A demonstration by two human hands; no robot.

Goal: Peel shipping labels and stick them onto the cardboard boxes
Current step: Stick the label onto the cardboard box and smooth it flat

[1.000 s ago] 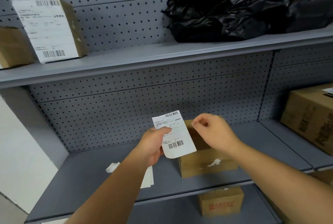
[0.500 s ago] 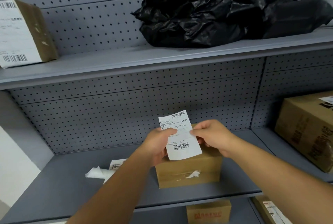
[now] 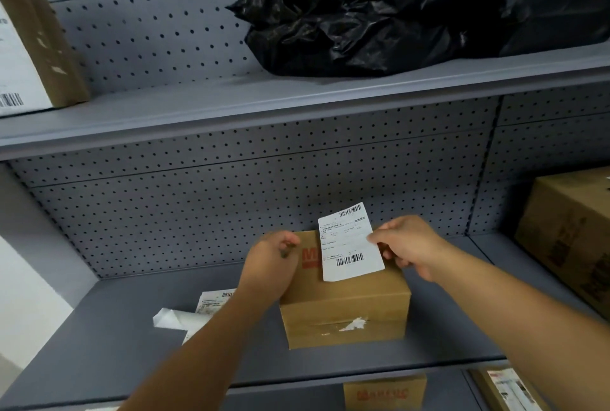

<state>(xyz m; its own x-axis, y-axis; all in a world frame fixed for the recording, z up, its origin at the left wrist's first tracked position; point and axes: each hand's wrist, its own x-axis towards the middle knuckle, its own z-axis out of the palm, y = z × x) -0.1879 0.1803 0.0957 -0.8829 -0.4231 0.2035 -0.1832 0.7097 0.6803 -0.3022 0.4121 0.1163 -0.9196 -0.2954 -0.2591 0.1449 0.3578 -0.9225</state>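
Shipping label (image 3: 350, 242), lower centre of frame, pinched at its right edge by right hand (image 3: 407, 247) over cardboard box (image 3: 345, 306) on shelf (image 3: 115, 344). Left hand (image 3: 272, 267) grips box's left top edge.

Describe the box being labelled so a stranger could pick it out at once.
Find the middle shelf of the grey rack, below the black bags. The box sits at its centre between both hands, with torn white residue on its front. Unlike other boxes, a label is held over its top.
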